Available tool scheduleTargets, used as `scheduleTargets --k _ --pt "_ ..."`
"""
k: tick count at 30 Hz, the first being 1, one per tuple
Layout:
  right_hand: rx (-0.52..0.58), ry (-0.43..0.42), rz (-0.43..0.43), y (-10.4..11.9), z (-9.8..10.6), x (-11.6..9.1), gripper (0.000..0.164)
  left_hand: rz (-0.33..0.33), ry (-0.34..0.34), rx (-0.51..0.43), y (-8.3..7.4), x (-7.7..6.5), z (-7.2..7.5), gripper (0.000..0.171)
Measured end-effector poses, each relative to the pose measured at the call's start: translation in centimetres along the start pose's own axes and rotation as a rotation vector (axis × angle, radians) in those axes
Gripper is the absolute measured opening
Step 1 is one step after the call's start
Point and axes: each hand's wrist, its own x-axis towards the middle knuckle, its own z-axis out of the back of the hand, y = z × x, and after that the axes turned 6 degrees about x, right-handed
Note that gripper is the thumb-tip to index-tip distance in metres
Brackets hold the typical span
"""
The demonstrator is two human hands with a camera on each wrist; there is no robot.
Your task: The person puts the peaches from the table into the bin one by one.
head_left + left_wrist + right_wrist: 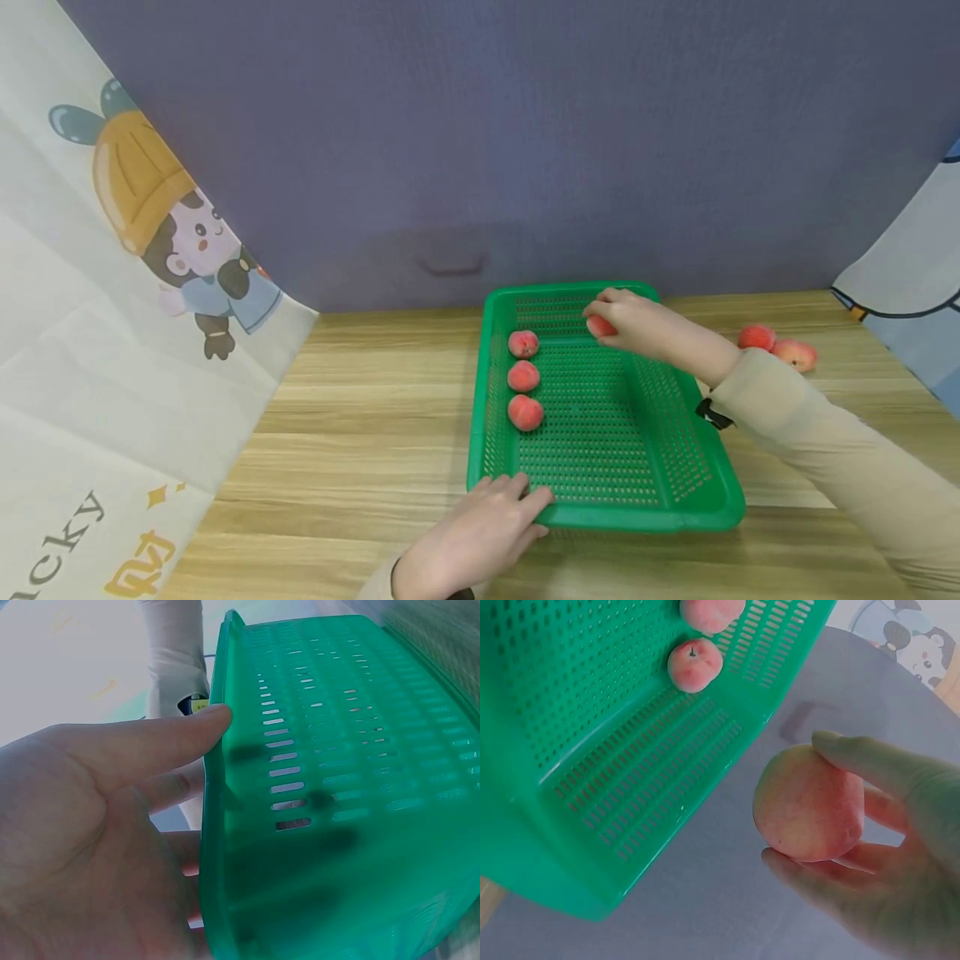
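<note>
A green plastic basket with slotted sides stands on the table. My left hand grips its near rim at the left corner. In the left wrist view the thumb lies on the outer side of the rim, and the other fingers are partly hidden behind it. Over the far part of the basket, my right hand holds a peach between thumb and fingers. Three more peaches sit in a row along the basket's left side: a far one, a middle one and a near one.
On the table to the right of the basket lie a red peach and a paler peach, close together beyond the right sleeve. A grey-blue wall rises behind the basket. A white printed sheet borders the wooden table on the left.
</note>
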Motion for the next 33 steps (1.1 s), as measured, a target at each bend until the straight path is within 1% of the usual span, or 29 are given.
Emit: scheduleTargets --k 7,13,26,33 --pt "0.011 0.002 0.025 0.6 -0.7 0.5 0.033 0.006 -0.007 -0.002 0.0 0.2 -0.1 0.021" --pt "0.023 0.001 0.067 1.0 -1.3 0.8 0.033 0.01 0.0 -0.014 0.1 0.5 -0.2 0.021" --pt "0.048 0.021 0.115 1.7 -2.6 1.2 0.034 0.012 0.012 0.002 0.2 1.0 -0.3 0.022" --pt "0.036 0.013 0.171 2.1 -3.4 1.4 0.032 0.017 0.022 0.009 0.2 1.3 -0.2 0.021"
